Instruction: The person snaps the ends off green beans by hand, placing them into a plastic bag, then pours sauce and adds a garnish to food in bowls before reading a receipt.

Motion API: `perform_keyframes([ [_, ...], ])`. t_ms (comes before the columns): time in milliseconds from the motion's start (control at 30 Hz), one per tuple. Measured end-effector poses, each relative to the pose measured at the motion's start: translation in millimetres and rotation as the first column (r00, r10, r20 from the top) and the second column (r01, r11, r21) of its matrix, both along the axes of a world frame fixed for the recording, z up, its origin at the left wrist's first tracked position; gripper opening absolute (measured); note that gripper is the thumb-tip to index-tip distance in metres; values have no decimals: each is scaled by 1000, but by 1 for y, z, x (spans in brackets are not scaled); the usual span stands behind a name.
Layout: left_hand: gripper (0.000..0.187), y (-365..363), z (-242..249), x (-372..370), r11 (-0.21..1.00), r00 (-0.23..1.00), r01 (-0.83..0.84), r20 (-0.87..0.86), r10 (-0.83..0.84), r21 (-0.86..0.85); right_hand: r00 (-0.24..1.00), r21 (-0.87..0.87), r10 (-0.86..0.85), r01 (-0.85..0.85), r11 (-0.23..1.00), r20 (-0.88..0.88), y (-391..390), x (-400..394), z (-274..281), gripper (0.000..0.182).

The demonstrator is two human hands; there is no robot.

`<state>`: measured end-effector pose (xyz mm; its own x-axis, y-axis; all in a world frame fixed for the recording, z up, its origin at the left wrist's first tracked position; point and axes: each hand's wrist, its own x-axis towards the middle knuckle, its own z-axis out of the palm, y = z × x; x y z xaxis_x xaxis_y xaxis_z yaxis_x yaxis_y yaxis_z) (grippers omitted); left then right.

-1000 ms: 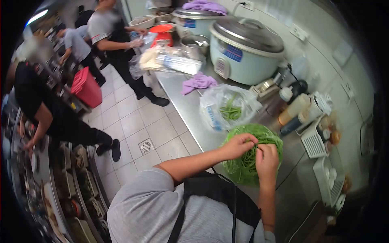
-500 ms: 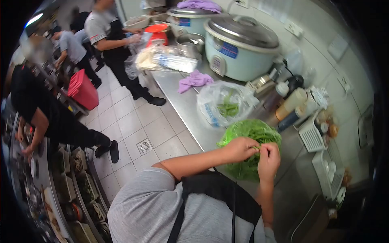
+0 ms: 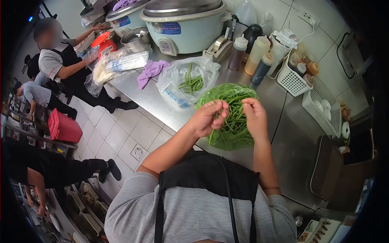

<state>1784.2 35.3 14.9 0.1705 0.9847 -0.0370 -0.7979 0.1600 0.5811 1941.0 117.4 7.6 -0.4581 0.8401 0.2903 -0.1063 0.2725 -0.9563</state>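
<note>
My left hand [image 3: 208,118] is closed around a green bean [image 3: 212,137] that hangs down below its fingers. Across from it, my right hand [image 3: 254,116] has thumb and fingers pinched together; whatever lies between them is too small to make out. Both hands are above a green plastic bag [image 3: 227,143] full of green beans [image 3: 236,111]. Just beyond, to the left, a white translucent plastic bag [image 3: 170,84] stands open with several green beans [image 3: 192,84] inside.
A large rice cooker [image 3: 184,34], a purple cloth [image 3: 151,73] and sauce bottles [image 3: 257,54] stand farther back on the steel counter [image 3: 130,87]. White baskets [image 3: 296,83] are at the right. A co-worker [image 3: 67,67] stands by the counter's far end; another person [image 3: 44,162] is at left.
My hands have moved apart from each other, the left one now holding a bean on its own side. The head view has shifted, bringing the counter nearer.
</note>
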Motion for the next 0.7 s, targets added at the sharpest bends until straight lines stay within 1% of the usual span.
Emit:
perform_keyframes([
  [33, 17, 1, 0, -2, 999, 999, -32, 18, 32, 4, 984, 126, -56, 34, 991, 171, -3, 1, 2, 16],
  [67, 17, 2, 1, -4, 998, 998, -59, 24, 58, 9, 935, 253, -128, 44, 967, 330, -5, 2, 2, 20],
  [100, 16, 4, 2, -6, 996, 996, -86, 28, 85, 13, 936, 204, -36, -38, 978, 349, -8, 4, 2, 23],
  [200, 17, 5, 3, -6, 987, 987, -158, 1, 158, 19, 895, 24, 258, -286, 958, 365, -22, 5, 7, 21],
  [233, 17, 6, 4, -4, 985, 986, -168, -14, 168, 34, 908, 80, 244, -286, 955, 340, -26, 2, 6, 17],
  [333, 19, 5, 2, 4, 981, 982, -181, -39, 184, 67, 897, 215, 174, -279, 936, 406, -26, -2, 4, 13],
  [433, 21, 3, 0, 13, 974, 972, -214, -87, 220, 80, 964, 124, 100, -133, 983, 246, -27, -2, -1, 14],
  [500, 24, 0, -4, 19, 972, 966, -212, -129, 224, 103, 997, 6, 49, -49, 999, 61, -21, -2, 0, 14],
  [533, 24, 0, -5, 19, 966, 952, -235, -176, 252, 109, 1000, -60, 11, -12, 998, -28, -17, -1, 1, 14],
  [567, 25, 1, -5, 19, 960, 935, -257, -223, 277, 115, 986, -151, -29, 4, 989, -164, -7, 0, -5, 14],
  [600, 25, 3, -4, 18, 953, 915, -276, -270, 300, 124, 992, -159, -42, 23, 987, -118, -3, 1, -1, 14],
  [633, 25, 8, 4, 10, 922, 809, -340, -443, 388, 187, 996, -164, -56, 43, 985, -74, -1, 3, 6, 14],
  [667, 22, 12, 15, -3, 891, 682, -360, -574, 453, 276, 997, -168, -68, 61, 984, -31, 2, 4, 10, 15],
  [700, 26, 22, 18, -20, 837, 518, -376, -658, 546, 398, 990, -74, -58, 68, 995, 127, 6, 6, 8, 16],
])
